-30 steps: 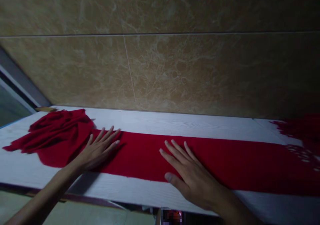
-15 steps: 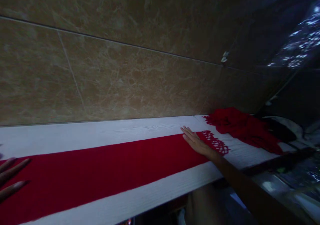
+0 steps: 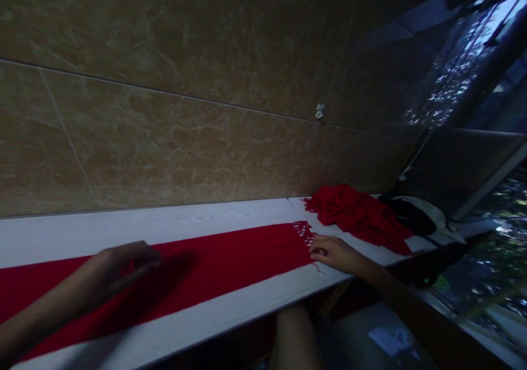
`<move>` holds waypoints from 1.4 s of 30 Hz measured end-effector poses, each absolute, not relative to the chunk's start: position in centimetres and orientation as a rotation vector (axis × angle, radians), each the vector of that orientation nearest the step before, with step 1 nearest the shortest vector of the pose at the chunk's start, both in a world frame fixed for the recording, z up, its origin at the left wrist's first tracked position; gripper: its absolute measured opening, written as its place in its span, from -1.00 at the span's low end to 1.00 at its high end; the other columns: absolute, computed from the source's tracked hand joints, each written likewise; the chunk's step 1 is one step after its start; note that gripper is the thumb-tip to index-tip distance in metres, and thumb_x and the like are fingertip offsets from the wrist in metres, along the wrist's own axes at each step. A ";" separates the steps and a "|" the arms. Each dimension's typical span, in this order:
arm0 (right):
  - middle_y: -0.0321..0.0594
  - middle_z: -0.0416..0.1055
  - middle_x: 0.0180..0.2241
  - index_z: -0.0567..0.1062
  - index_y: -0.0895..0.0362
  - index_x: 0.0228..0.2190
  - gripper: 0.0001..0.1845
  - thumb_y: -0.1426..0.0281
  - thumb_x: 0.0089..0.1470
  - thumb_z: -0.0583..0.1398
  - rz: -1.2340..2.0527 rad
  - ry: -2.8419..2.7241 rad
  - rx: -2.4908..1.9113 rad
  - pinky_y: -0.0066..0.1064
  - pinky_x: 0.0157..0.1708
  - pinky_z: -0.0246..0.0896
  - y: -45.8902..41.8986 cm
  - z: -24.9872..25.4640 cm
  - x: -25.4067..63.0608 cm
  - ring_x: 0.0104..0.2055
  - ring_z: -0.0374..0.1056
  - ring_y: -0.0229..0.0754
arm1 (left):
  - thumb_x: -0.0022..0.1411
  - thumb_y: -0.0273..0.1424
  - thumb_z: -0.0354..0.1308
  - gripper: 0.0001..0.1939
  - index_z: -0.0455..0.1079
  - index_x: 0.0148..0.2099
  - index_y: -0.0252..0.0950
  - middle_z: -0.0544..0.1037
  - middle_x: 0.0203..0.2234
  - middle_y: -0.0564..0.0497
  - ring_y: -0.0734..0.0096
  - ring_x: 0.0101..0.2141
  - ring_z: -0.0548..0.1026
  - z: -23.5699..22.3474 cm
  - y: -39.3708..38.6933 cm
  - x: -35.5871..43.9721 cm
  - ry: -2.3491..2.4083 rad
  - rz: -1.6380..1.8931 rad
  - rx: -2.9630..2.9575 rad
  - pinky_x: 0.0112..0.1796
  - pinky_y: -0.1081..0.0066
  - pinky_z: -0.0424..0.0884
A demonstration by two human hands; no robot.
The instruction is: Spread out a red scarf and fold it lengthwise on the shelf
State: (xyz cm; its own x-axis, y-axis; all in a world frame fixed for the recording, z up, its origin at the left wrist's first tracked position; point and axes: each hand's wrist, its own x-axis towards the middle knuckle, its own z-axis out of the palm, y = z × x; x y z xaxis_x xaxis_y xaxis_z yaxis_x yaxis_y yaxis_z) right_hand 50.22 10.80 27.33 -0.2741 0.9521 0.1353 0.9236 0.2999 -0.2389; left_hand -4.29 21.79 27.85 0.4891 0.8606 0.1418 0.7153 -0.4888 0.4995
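Note:
A long red scarf (image 3: pixel 230 254) lies stretched out on a white wood-grain board, with a knotted openwork fringe at its right end. At the near corner of that end, my right hand (image 3: pixel 331 251) is closed, its fingers pinching the scarf's edge by the fringe. Over the scarf's left part hovers my left hand (image 3: pixel 119 265), slightly blurred and casting a shadow on the cloth. Its fingers are loosely bent with a gap to the thumb, and nothing shows between them.
A crumpled red fringed cloth (image 3: pixel 358 216) lies farther right on the white board (image 3: pixel 164 219). Beyond it are a black and white item (image 3: pixel 415 216) and a dark panel. A tiled wall (image 3: pixel 185 145) runs along the back. My leg (image 3: pixel 296 337) is below the board's front edge.
My right hand has gone from lying flat on the scarf to pinching its near fringed corner. My left hand has come inward from the left edge, above the cloth. The view has shifted right.

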 end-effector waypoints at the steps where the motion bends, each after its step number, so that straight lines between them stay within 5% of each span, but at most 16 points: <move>1: -0.15 0.58 -0.23 0.64 0.09 -0.27 -0.81 0.37 0.19 0.20 0.168 -2.349 -1.703 -0.30 -0.11 0.37 10.1 26.8 50.3 -0.17 0.48 -0.10 | 0.29 -0.02 0.08 -0.60 0.62 -0.17 -0.13 0.70 -0.26 0.01 0.26 -0.27 0.60 28.0 21.6 -2.0 1.183 0.503 2.367 -0.20 0.36 0.51; 5: -0.10 0.58 -0.11 0.66 0.07 -0.16 -0.74 0.39 0.23 0.16 0.149 -2.356 -1.650 -0.21 0.02 0.35 8.9 25.9 50.4 -0.06 0.49 -0.04 | 0.38 -0.13 0.07 -0.68 0.61 -0.12 -0.13 0.67 -0.21 -0.03 0.28 -0.23 0.61 27.4 19.3 5.5 0.869 0.411 2.468 -0.17 0.37 0.50; 11: -0.11 0.56 -0.22 0.61 0.09 -0.31 -0.73 0.45 0.26 0.09 -0.010 -2.423 -1.585 -0.19 0.00 0.34 9.7 25.3 50.4 -0.14 0.45 -0.07 | 0.40 -0.16 0.09 -0.71 0.61 -0.09 -0.10 0.64 -0.07 -0.05 0.22 -0.07 0.60 25.5 16.7 8.5 0.860 0.393 2.493 -0.05 0.34 0.52; 20: -0.22 0.47 -0.33 0.40 0.08 -0.31 -0.80 0.31 0.32 0.04 0.166 -2.044 -1.577 -0.34 -0.21 0.27 12.0 26.6 49.2 -0.29 0.38 -0.18 | 0.37 -0.13 0.10 -0.71 0.60 -0.10 -0.12 0.65 -0.11 -0.03 0.23 -0.12 0.61 25.6 16.5 8.8 1.007 0.404 2.490 -0.10 0.36 0.53; 27: -0.42 0.27 -0.60 0.37 0.06 -0.31 -0.71 0.12 0.27 0.05 0.602 -1.738 -1.566 -0.43 -0.58 0.08 13.0 25.3 49.4 -0.62 0.24 -0.26 | 0.43 -0.18 -0.03 -0.65 0.56 -0.11 -0.16 0.68 -0.19 -0.04 0.24 -0.22 0.63 25.2 16.3 8.7 1.112 0.479 2.480 -0.18 0.35 0.54; 35: -0.23 0.54 -0.38 0.58 0.10 -0.13 -0.62 0.17 0.06 0.36 0.414 -2.008 -1.614 -0.37 -0.36 0.31 12.9 25.6 49.5 -0.38 0.41 -0.18 | 0.39 -0.26 0.09 -0.63 0.50 0.18 -0.06 0.62 0.10 0.01 0.22 0.03 0.60 24.7 17.2 8.4 0.999 0.493 2.542 0.05 0.28 0.52; 38: -0.18 0.60 -0.26 0.62 0.08 -0.19 -0.76 0.22 0.14 0.32 0.266 -2.201 -1.616 -0.30 -0.15 0.36 12.7 26.1 49.2 -0.21 0.48 -0.09 | 0.41 -0.31 0.06 -0.61 0.50 0.20 -0.03 0.61 0.12 0.02 0.25 0.04 0.59 24.3 17.6 7.6 0.970 0.483 2.585 0.07 0.29 0.51; 42: -0.16 0.60 -0.17 0.62 0.06 -0.25 -0.81 0.33 0.26 0.18 0.158 -2.355 -1.634 -0.28 -0.09 0.32 12.9 26.5 48.9 -0.12 0.50 -0.06 | 0.42 -0.27 0.03 -0.66 0.58 0.09 -0.09 0.65 0.04 -0.02 0.24 -0.01 0.61 24.2 17.9 6.9 1.007 0.518 2.580 0.03 0.29 0.54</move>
